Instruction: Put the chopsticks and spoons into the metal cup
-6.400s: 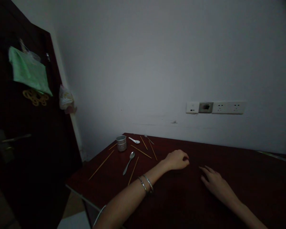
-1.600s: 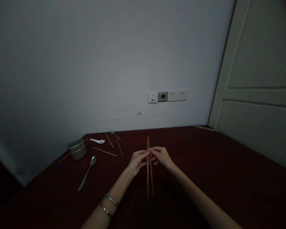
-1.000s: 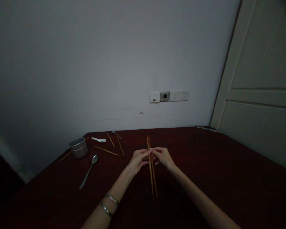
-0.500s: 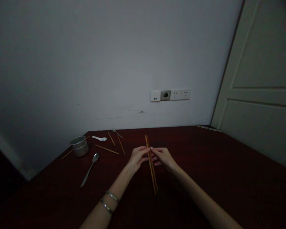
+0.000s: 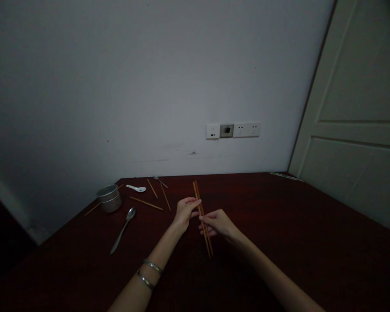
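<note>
A pair of brown wooden chopsticks (image 5: 206, 243) is held close together over the dark red table, slanting from upper left to lower right. My left hand (image 5: 186, 212) pinches them in their upper half, thumb on top. Lower down, my right hand (image 5: 218, 222) grips the same chopsticks between thumb and fingers. Left of my hands lie several loose chopsticks (image 5: 146, 203). A metal spoon (image 5: 123, 229) rests nearer to me on the left, beside a metal cup (image 5: 109, 199) that stands upright.
Behind the cup lies a white ceramic spoon (image 5: 136, 188), with a small metal spoon (image 5: 160, 181) near the table's back edge. The wall (image 5: 169, 86) with sockets (image 5: 233, 130) rises behind the table (image 5: 263, 225). A pale door (image 5: 354, 138) stands at the right.
My right hand has moved down along the chopsticks, toward me, away from my left hand. The chopsticks have shifted slightly left and away from me.
</note>
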`<state>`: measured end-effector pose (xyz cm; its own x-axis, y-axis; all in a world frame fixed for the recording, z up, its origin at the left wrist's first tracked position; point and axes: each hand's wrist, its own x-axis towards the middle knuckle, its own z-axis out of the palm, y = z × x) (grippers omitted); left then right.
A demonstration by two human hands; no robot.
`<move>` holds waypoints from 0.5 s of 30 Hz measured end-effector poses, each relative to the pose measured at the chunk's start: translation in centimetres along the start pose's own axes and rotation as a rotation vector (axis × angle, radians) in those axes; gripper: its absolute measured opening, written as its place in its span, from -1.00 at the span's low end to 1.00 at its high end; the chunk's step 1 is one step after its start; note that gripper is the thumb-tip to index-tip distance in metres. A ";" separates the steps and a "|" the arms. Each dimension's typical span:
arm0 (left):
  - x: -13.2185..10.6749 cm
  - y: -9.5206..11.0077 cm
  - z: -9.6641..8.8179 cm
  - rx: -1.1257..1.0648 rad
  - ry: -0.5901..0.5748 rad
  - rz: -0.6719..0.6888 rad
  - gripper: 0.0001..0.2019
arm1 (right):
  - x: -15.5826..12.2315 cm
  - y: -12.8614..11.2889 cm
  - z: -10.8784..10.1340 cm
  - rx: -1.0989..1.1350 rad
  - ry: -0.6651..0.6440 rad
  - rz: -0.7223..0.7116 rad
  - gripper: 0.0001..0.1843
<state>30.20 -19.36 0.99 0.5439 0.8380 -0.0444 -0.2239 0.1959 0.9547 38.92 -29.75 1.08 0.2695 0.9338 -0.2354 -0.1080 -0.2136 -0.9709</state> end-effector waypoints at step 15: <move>-0.1 0.3 -0.1 -0.024 -0.048 -0.034 -0.69 | -0.2 0.4 0.1 -0.014 -0.070 -0.028 -0.72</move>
<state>29.96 -19.30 1.27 0.5898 0.8052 -0.0614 -0.2242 0.2363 0.9455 38.78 -29.97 0.72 0.2044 0.9571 -0.2053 -0.0881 -0.1909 -0.9777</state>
